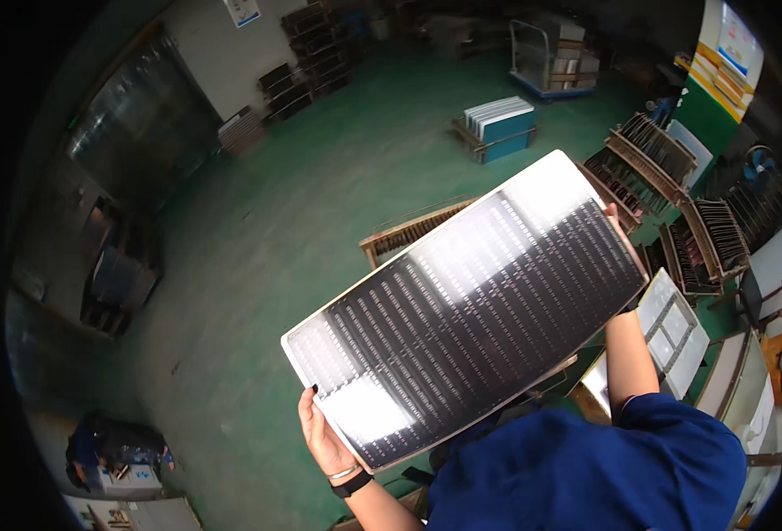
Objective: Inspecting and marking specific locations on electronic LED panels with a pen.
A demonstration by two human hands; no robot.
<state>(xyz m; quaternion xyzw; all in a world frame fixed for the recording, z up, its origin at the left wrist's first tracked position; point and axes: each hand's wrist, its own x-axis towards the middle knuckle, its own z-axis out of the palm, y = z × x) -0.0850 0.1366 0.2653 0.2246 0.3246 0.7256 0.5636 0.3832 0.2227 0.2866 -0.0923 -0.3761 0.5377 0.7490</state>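
Green workshop floor (302, 212) lies beneath a large dark panel (466, 310), held tilted. Left hand (323, 435) grips its lower corner; right hand (619, 228), mostly hidden, grasps its upper edge.

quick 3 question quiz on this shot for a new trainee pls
1. True or false: both hands hold the large dark panel up off any surface.
2. Which hand grips the panel's lower near corner? A) left hand B) right hand
3. What colour is the floor?

Key: 1 true; 2 A; 3 green.
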